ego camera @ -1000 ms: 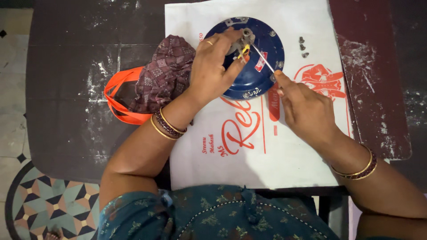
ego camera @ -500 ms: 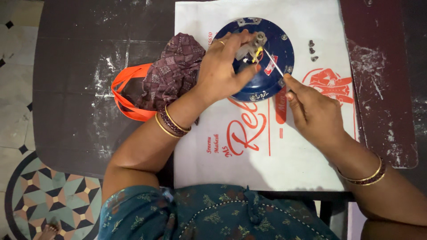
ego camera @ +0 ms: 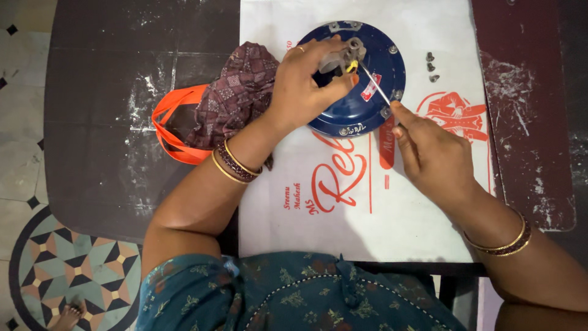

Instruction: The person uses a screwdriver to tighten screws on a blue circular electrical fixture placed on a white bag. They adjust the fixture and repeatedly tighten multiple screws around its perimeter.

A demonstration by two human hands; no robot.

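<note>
The left hand (ego camera: 303, 86) is closed on a grey metal fitting (ego camera: 343, 58) on the round blue plate (ego camera: 367, 104). The right hand (ego camera: 432, 156) pinches a thin screwdriver (ego camera: 375, 84); its long axis runs toward 11 o'clock, tip at the fitting. 3 screws (ego camera: 431, 66) lie on the white bag (ego camera: 422, 220).

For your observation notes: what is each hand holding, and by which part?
The left hand grips the grey metal fitting on the blue round plate. The right hand pinches the thin screwdriver at its handle end.
</note>
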